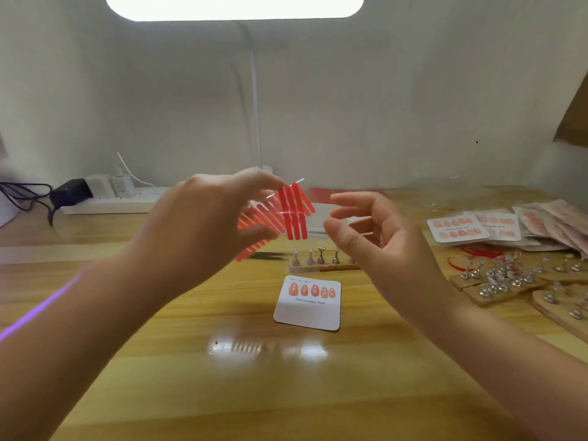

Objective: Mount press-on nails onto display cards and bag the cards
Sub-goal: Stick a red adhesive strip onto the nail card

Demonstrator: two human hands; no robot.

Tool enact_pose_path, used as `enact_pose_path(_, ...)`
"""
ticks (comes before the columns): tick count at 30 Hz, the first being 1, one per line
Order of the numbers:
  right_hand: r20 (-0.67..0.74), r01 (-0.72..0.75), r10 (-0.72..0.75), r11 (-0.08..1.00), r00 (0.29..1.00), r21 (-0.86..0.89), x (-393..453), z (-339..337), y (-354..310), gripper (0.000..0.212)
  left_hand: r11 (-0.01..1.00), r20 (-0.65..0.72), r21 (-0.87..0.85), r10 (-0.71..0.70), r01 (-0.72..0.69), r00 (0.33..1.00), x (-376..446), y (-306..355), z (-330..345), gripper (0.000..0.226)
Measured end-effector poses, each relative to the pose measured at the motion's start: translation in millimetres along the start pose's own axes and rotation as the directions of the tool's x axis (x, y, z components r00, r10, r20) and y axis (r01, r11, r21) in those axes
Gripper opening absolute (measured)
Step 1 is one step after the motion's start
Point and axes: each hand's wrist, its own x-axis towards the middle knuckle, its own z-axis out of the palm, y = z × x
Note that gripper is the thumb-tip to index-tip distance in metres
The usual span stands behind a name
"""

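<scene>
My left hand [203, 230] is raised above the table and pinches a clear sheet of red adhesive strips [283, 214] between thumb and fingers. Just right of the sheet hovers my right hand [372, 237], its fingers loosely curled and its thumb near the fingertips; I see nothing held in it. Below both hands a white display card [308, 303] marked "Handmade Nail" lies flat on the wooden table [191, 377]. It carries one row of several pink press-on nails along its top. Behind the card stands a wooden block with metal nail stands [321, 259].
At the right lie finished cards in clear bags [496, 227] and wooden boards with many metal stands [509, 281]. A white power strip with plugs [108, 198] and a black adapter sit at the back left. A lamp [235, 6] glows overhead.
</scene>
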Motion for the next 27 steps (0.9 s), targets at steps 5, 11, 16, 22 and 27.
enact_pose_path(5,-0.057,0.042,-0.045,0.998,0.997,-0.054,-2.5,2.4,-11.2,0.035,1.0,0.039,-0.007,0.007,-0.007,0.999,-2.8,9.7,2.6,0.054)
enact_pose_path(11,-0.01,0.226,-0.245,0.906,0.969,-0.358,-1.8,1.4,-18.0,0.033,0.997,0.094,-0.015,0.077,-0.076,0.993,-5.3,19.5,8.4,0.049)
enact_pose_path(16,0.056,0.282,-0.29,0.841,0.955,-0.461,1.1,-1.6,-15.6,0.034,0.995,0.125,-0.04,0.093,-0.088,0.988,-8.3,26.2,10.9,0.054)
enact_pose_path(22,0.043,0.35,-0.383,0.784,0.923,-0.514,0.0,-2.0,-14.4,0.025,0.998,0.102,-0.003,0.061,-0.061,0.993,-9.2,34.9,11.1,0.066)
enact_pose_path(27,0.054,0.404,-0.458,0.716,0.887,-0.569,1.1,-2.6,-12.6,0.014,0.998,0.137,0.038,0.05,-0.056,0.989,-9.7,35.6,13.5,0.072)
